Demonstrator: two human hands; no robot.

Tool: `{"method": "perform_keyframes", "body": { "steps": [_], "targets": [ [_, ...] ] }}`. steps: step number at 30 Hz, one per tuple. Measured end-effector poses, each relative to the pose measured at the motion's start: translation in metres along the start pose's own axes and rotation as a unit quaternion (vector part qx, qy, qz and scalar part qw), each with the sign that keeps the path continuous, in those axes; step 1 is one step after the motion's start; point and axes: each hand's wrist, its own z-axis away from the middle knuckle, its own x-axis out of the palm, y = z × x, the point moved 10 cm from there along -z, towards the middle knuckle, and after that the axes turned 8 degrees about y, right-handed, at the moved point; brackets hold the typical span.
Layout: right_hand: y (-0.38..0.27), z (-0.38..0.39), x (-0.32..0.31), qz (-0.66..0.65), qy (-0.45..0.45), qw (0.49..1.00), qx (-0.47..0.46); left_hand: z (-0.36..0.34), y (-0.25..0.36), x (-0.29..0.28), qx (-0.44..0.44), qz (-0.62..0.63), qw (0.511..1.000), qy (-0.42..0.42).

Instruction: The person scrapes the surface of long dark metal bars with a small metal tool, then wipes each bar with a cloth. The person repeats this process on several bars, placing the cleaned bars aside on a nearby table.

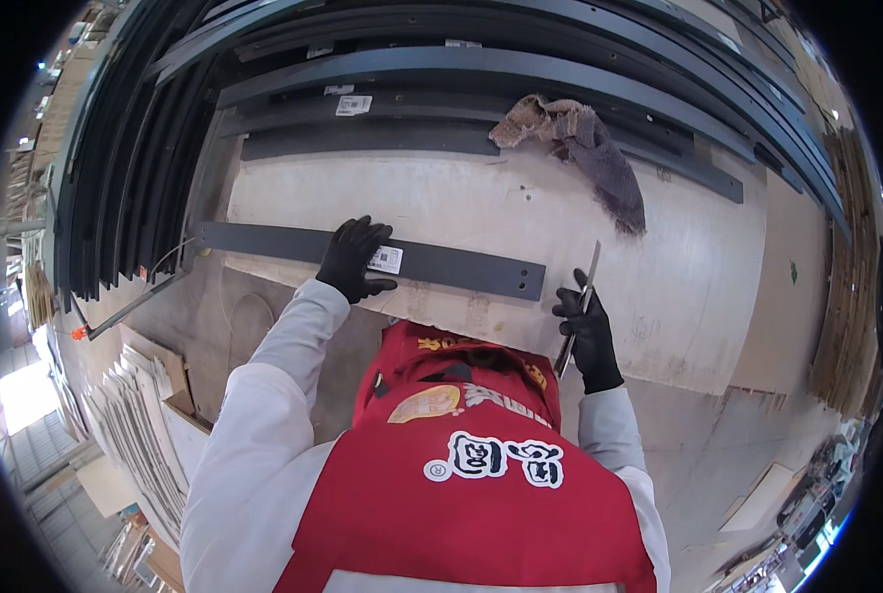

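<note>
A dark grey flat board point(451, 272) lies across the near side of a pale worktop point(362, 193). My left hand point(355, 259), in a black glove, grips its middle beside a white label point(386, 260), with the fingers over its top face. Two small holes show at the board's right end. To the right of that end, my black-gloved right hand point(588, 334) is closed around a long thin metal tool point(592, 267), narrow as a blade or file; its exact kind is unclear. The tool points up and away, apart from the board.
A crumpled brown-grey cloth point(599, 163) rests at the far side of the worktop. Long dark boards point(580, 74) are stacked behind it, some with labels. More dark boards point(130, 168) stand at the left. Pale panels point(140, 435) lean at lower left.
</note>
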Motion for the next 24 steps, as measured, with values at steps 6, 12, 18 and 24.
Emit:
{"method": "perform_keyframes", "body": {
  "steps": [6,12,18,24],
  "targets": [
    [-0.013,0.021,0.01,0.546,0.018,0.784,-0.294,0.001,-0.007,0.011,-0.101,0.01,0.985,0.136],
    [-0.007,0.031,0.017,0.615,-0.022,0.715,-0.33,-0.001,-0.013,0.016,-0.15,-0.034,0.973,0.174],
    [-0.013,0.026,0.019,0.624,-0.007,0.708,-0.331,0.006,-0.023,0.026,-0.163,-0.042,0.971,0.169],
    [-0.011,0.019,0.022,0.657,-0.054,0.659,-0.361,0.003,-0.02,0.023,-0.164,-0.05,0.971,0.169]
  ]
}}
